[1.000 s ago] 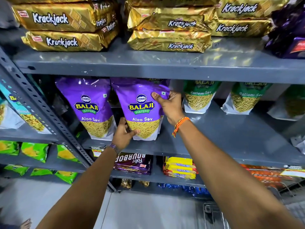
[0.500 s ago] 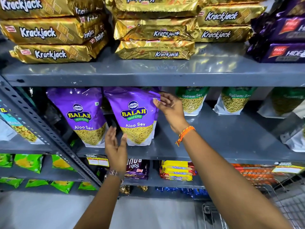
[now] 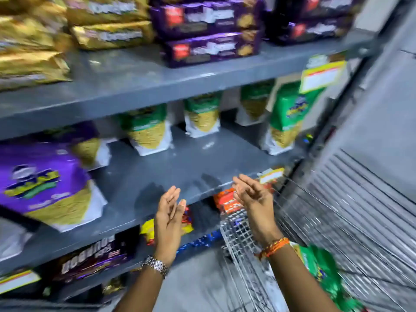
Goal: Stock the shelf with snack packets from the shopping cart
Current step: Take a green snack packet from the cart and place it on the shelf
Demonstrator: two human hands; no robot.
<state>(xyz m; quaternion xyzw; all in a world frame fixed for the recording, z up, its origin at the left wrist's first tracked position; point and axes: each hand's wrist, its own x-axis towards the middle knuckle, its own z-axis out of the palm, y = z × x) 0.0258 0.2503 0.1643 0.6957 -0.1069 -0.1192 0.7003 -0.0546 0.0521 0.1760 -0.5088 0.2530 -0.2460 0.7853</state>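
The view is blurred by motion. A purple Balaji Aloo Sev packet (image 3: 45,185) stands at the left on the grey middle shelf (image 3: 171,167). Green snack packets (image 3: 148,129) stand along the back of that shelf. My left hand (image 3: 168,217) and my right hand (image 3: 254,203) hover in front of the shelf edge, both empty with fingers apart. The wire shopping cart (image 3: 292,244) is at lower right, under my right forearm, and it holds green packets (image 3: 324,273).
Gold Krackjack packs (image 3: 33,61) and purple biscuit packs (image 3: 209,30) fill the top shelf. Biscuit packs (image 3: 90,260) lie on the lower shelf. A grey shutter wall (image 3: 371,188) closes the right side. Yellow price tags (image 3: 319,75) hang from the shelf edges.
Both hands have let go of the purple packet and drawn back from the shelf. The view has swung right and down toward the cart.
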